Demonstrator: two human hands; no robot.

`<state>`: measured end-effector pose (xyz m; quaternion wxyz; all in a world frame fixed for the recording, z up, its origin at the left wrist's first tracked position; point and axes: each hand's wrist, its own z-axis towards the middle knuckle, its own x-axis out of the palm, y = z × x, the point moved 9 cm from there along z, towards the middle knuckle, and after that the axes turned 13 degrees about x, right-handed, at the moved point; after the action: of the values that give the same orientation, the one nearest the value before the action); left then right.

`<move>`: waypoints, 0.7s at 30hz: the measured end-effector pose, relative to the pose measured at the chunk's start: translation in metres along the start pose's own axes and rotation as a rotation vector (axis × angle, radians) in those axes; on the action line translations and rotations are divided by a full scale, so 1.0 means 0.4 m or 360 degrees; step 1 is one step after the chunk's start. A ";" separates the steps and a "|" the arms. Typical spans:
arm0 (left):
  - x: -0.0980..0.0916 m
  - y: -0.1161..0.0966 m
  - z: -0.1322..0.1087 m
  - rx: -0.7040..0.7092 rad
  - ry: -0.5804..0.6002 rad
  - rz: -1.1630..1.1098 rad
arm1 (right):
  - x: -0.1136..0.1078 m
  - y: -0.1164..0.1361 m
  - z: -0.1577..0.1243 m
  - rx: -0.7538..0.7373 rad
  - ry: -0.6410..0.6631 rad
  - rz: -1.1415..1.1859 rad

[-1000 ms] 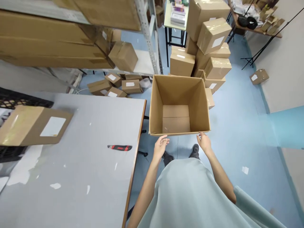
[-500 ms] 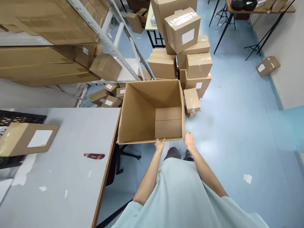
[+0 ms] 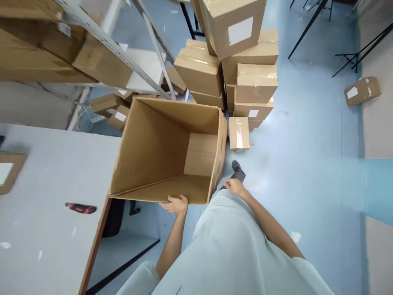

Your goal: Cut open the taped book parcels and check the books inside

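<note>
A large open-topped cardboard box stands in front of me, its bottom flaps and seam showing deep inside. Its left near corner overlaps the edge of the grey table. My left hand is on the near rim, fingers stretched left along the outer face and thumb up by the edge. Part of its grip is hidden. To the right of the box, my right hand hangs over my leg, apart from the cardboard. Its fingers are curled, and nothing shows in them.
On the left table lie a red and black utility knife and a labelled carton. Stacked cartons stand beyond the box. A metal shelf holds more boxes. One small carton sits by the right wall.
The large box has shifted left and nearer, turning slightly. My right hand has let go of its near right corner, and my left hand has slid along the rim. The view has turned too.
</note>
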<state>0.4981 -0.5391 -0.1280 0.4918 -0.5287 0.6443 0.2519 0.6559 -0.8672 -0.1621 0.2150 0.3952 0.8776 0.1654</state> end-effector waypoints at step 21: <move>0.784 -0.867 0.148 0.0452 0.0677 -0.0966 | -0.680 -0.022 0.774 0.0508 0.0050 0.0152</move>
<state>0.8554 -0.7340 -0.3653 0.4677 -0.6624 0.5746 -0.1116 0.9699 -1.0436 -0.3632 0.1276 0.4630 0.8762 0.0402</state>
